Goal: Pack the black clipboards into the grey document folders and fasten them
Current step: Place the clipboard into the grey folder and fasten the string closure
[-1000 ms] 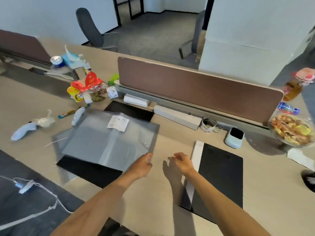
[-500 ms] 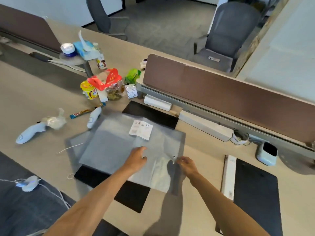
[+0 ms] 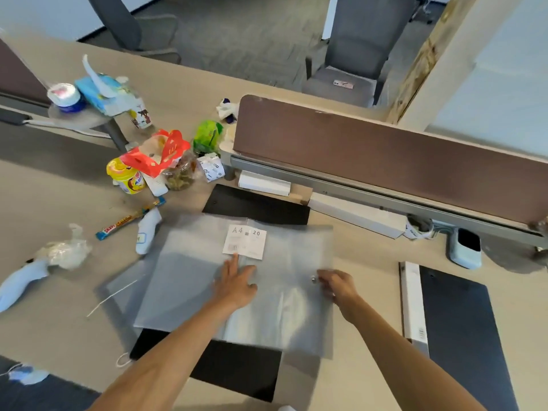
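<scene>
A stack of translucent grey document folders (image 3: 189, 280) lies in the middle of the desk, with a white A4 label (image 3: 245, 241) on top. Under it a black clipboard (image 3: 237, 369) sticks out at the near edge, and more black (image 3: 258, 206) shows at the far edge. My left hand (image 3: 235, 281) presses flat on the top folder, fingers spread. My right hand (image 3: 338, 284) pinches the folder's right edge beside its metal snap button (image 3: 313, 279). Another black clipboard (image 3: 462, 336) lies to the right.
Snacks, a red bag (image 3: 157, 152), a yellow cup (image 3: 126, 176) and a candy bar (image 3: 130, 218) crowd the left. A brown divider (image 3: 385, 161) runs across the back. A white box (image 3: 413, 304) lies beside the right clipboard, and a small light-blue device (image 3: 465, 247) sits by the divider.
Both hands moved from the bare desk onto the folder stack. The left hand went flat on top; the right hand took the edge by the snap. The view shifted left and down.
</scene>
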Available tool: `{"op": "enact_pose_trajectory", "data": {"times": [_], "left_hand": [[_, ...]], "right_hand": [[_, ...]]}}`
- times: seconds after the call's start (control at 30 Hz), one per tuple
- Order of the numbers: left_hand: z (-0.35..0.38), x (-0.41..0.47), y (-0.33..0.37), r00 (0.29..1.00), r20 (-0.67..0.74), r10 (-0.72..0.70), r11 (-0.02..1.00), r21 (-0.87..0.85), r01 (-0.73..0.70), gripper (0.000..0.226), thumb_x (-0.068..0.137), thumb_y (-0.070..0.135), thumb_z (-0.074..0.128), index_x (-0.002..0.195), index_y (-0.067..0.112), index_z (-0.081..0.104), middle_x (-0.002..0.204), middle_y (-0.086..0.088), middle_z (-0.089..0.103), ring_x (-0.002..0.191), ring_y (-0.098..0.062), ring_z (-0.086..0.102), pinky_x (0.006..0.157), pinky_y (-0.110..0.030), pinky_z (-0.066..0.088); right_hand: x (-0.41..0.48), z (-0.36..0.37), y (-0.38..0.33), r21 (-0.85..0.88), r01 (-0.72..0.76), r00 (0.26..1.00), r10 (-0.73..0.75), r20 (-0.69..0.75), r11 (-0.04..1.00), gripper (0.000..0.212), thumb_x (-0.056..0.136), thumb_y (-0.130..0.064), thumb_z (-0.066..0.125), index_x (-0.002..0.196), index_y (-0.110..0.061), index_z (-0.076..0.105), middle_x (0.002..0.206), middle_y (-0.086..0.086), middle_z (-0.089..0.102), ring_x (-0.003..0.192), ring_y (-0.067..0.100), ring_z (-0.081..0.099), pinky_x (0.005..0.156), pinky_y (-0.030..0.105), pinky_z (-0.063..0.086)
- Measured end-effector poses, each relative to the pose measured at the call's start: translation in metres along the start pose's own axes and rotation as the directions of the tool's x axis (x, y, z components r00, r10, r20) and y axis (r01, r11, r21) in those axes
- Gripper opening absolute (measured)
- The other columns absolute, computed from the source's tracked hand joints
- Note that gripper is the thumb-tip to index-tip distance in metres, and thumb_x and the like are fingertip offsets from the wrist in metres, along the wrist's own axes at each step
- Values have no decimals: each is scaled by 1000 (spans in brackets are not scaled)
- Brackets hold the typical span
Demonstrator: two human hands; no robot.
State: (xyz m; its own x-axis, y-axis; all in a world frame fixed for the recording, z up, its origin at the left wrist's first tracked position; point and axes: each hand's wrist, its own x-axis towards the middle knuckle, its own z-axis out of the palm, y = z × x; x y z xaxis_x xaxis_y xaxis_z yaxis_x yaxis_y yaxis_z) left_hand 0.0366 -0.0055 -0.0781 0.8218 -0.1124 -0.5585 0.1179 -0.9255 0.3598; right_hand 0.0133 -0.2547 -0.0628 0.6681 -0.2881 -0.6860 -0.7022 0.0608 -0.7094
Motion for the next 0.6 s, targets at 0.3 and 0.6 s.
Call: {"op": "enact_pose_trajectory", "data": {"times": [0.3, 0.6], "left_hand": [[5, -27, 0, 996, -74, 44, 994, -96, -51, 62, 97, 20, 40, 153, 30, 15, 162, -6, -16, 150, -27, -8, 121, -45, 9], [-37, -79, 33, 929, -350, -118, 846, -525, -91, 70, 96, 36, 51, 153, 18, 14, 157, -4, 25, 146, -25, 21, 118, -43, 20]], "right_hand": [[-41, -2, -25, -67, 245, 930, -215, 297, 967, 28, 101, -13, 39, 127, -22, 43, 109, 12, 68, 73, 28, 73, 56, 38, 60], [-89, -42, -57, 95, 454, 801, -452, 393, 886, 33, 102, -12, 37, 134, -19, 43, 105, 8, 70, 75, 25, 73, 49, 31, 56]]}}
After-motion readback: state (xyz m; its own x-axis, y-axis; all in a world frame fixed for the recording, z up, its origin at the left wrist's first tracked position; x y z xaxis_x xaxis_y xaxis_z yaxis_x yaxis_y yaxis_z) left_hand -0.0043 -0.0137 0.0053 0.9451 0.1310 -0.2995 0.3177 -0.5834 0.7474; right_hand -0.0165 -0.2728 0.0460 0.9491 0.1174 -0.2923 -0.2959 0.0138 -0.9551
